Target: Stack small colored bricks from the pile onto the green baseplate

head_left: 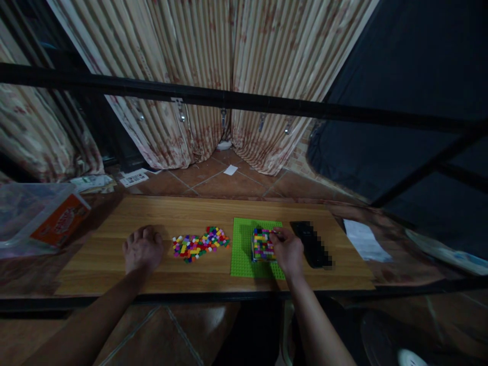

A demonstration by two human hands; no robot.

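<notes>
A block of many-coloured toy bricks (262,245) stands on a green studded baseplate (240,254). At its upper right edge is my right hand (288,249), with thumb and forefinger pinched together against the top bricks. Whatever lies between those fingertips is too small and dark to make out. My left hand (143,248) rests palm down on the wooden table, holding nothing, its fingers loosely bent and slightly apart. Between that hand and the baseplate lies a pile of loose small toy bricks (198,245) in mixed colours.
A black phone-like object (307,241), partly pixelated, lies right of my right hand. The wooden tabletop (183,211) ends at a dark front edge. At left stands a clear plastic box (34,213) with an orange label. A black bar (229,97) crosses in front of the curtains.
</notes>
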